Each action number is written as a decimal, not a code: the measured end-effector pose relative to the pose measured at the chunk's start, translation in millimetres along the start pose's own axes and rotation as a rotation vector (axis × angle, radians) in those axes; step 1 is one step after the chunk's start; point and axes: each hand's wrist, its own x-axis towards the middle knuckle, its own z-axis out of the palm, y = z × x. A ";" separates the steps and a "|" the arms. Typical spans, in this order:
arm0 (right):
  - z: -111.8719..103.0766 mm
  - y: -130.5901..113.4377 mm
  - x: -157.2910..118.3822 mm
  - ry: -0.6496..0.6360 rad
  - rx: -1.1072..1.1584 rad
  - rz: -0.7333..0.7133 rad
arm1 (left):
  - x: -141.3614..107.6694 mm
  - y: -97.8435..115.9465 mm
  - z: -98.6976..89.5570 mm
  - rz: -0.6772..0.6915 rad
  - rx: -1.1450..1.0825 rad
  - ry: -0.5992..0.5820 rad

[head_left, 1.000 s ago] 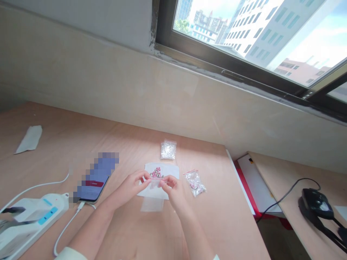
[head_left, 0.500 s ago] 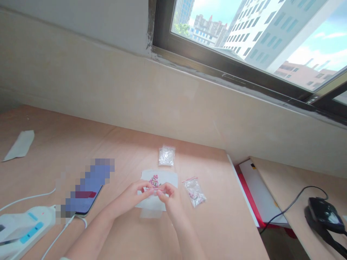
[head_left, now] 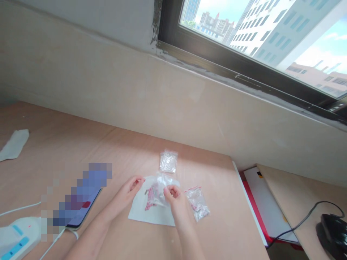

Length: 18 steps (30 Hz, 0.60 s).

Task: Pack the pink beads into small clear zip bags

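In the right hand [head_left: 175,198], clear bag [head_left: 160,189]

The wooden desk [head_left: 217,220] ended at the wall [head_left: 108,90] in front, so a hand could go forward only a little past the small plastic bag [head_left: 168,161]. That bag lay just behind the bag [head_left: 162,189] held above the white paper sheet [head_left: 143,213]. Right of the right hand [head_left: 174,198], the zip bag with the red seal [head_left: 198,204] stood in the way, but a hand could pass over it. Left of the left hand [head_left: 128,193], the blurred phone [head_left: 81,202] was near. Toward the person, a hand could move freely over the wood below the sheet.
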 end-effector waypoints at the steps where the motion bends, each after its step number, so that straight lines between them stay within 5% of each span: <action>1: -1.3 -7.9 12.7 0.054 -0.028 -0.033 | 1.0 -5.0 -2.6 0.002 0.017 0.037; 5: -2.1 -30.9 63.5 0.247 -0.205 -0.144 | 1.3 -24.3 -11.5 -0.004 0.135 0.074; 8: -5.3 -31.8 77.3 0.417 -0.467 -0.165 | -0.1 -32.0 -14.0 0.043 0.177 0.074; 13: -34.1 -12.1 37.1 0.616 -0.714 -0.252 | -2.1 -33.0 -14.0 0.100 0.258 0.053; 18: -65.2 24.4 -16.4 0.603 -0.883 -0.197 | -2.9 -38.1 -12.1 0.127 0.306 0.091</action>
